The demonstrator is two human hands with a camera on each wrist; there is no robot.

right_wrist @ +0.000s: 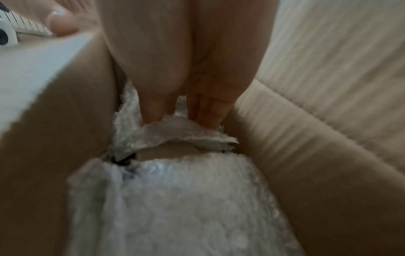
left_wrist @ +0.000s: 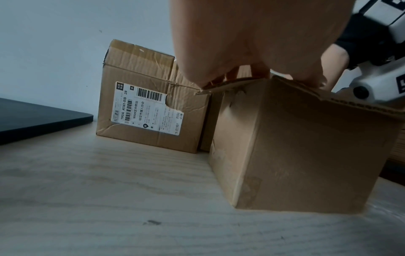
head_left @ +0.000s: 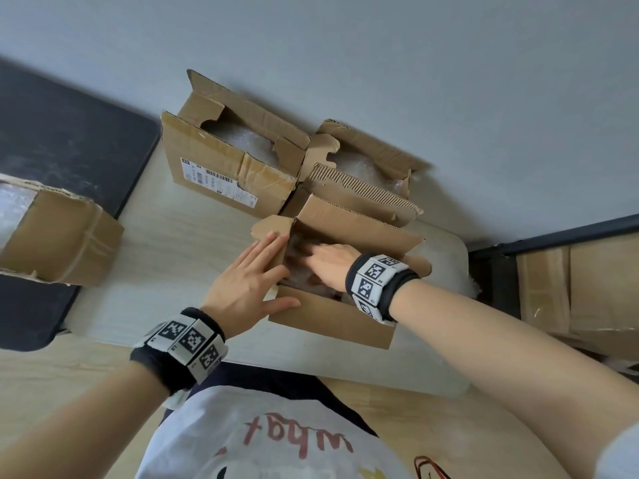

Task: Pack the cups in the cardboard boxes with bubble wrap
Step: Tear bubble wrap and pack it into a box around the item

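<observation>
The nearest cardboard box [head_left: 332,321] stands open on the pale table, lined with bubble wrap [right_wrist: 175,199]. My right hand [head_left: 311,261] reaches down inside it. Its straight fingers [right_wrist: 206,110] push into a loose edge of the wrap against the box's inner wall [right_wrist: 306,155]. My left hand [head_left: 266,267] lies flat against the box's left flap and side [left_wrist: 295,147], fingers straight, thumb on the front wall. In the left wrist view the left hand [left_wrist: 241,72] sits over the flap's top edge. No cup shows; the wrap covers the box's inside.
Two more open boxes stand behind, a labelled one [head_left: 221,167] and a plain one [head_left: 363,167], both showing bubble wrap. Another box [head_left: 58,236] sits on a dark surface [head_left: 69,133] at the left. Flattened cardboard [head_left: 570,288] leans at the right. A wall is close behind.
</observation>
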